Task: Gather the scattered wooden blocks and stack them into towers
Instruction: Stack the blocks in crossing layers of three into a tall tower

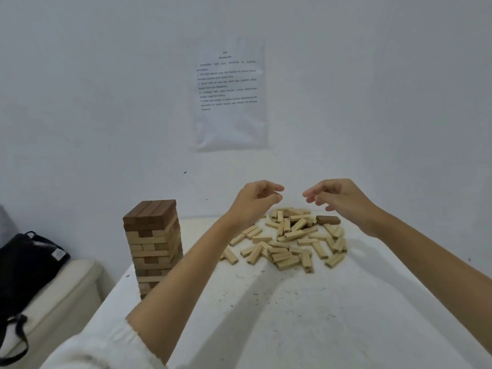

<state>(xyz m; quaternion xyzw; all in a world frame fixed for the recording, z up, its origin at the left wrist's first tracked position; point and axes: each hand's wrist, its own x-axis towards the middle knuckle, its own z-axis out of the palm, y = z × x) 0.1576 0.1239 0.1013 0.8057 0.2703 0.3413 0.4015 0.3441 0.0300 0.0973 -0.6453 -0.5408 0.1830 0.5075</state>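
Observation:
A tall tower of wooden blocks (153,243) stands at the left of the white table (292,315), its top layers dark brown. A heap of several loose pale blocks (290,241) lies scattered at the far middle of the table, with one dark brown block (328,219) at its back right. My left hand (255,201) hovers above the heap's left side, fingers loosely curled and holding nothing. My right hand (340,201) hovers above the heap's right side, fingers relaxed and empty. The two hands face each other with a gap between them.
A white wall rises right behind the table, with a printed paper sheet (230,94) taped to it. At the left, a black bag (26,265) lies on a pale cushioned seat (66,288). Dark specks dot the table's near surface.

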